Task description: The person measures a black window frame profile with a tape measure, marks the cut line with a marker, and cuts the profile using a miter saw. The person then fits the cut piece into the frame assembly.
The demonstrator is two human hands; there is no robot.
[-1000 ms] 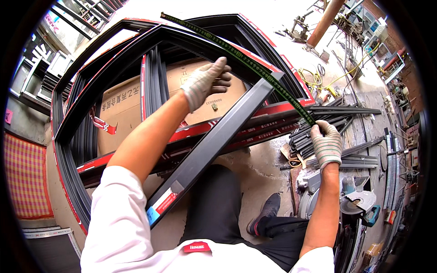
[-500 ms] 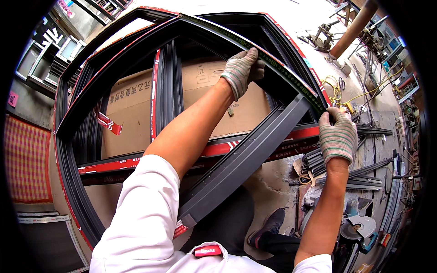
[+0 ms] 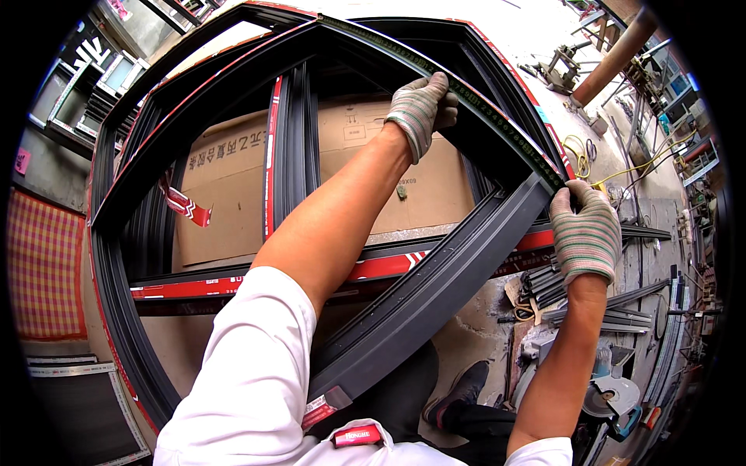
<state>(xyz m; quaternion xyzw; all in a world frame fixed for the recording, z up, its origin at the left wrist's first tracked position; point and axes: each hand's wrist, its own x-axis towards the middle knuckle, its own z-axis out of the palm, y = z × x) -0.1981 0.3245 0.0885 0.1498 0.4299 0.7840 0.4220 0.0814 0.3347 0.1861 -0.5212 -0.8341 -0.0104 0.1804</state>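
A dark tape measure blade [image 3: 497, 116] with green markings lies along the upper right edge of a dark metal frame [image 3: 435, 291]. My left hand [image 3: 422, 115], in a striped knit glove, grips the blade and frame edge partway along, its fingertips partly hidden. At the frame's right corner, my gloved right hand [image 3: 584, 233] pinches the blade's end between thumb and fingers. The frame is tilted, its near bar running down toward my body. No tape case shows.
More dark frames with red film [image 3: 194, 287] lie beneath, over a brown cardboard sheet [image 3: 365, 155]. At lower right a circular saw [image 3: 614, 396] rests on the floor near loose metal profiles [image 3: 544, 283]. A checked cloth [image 3: 47, 268] hangs at left. A yellow cord [image 3: 645, 167] crosses the right side.
Both hands have shifted slightly right. The held frame's right corner has moved a little right and down with them, while both hands keep their hold.
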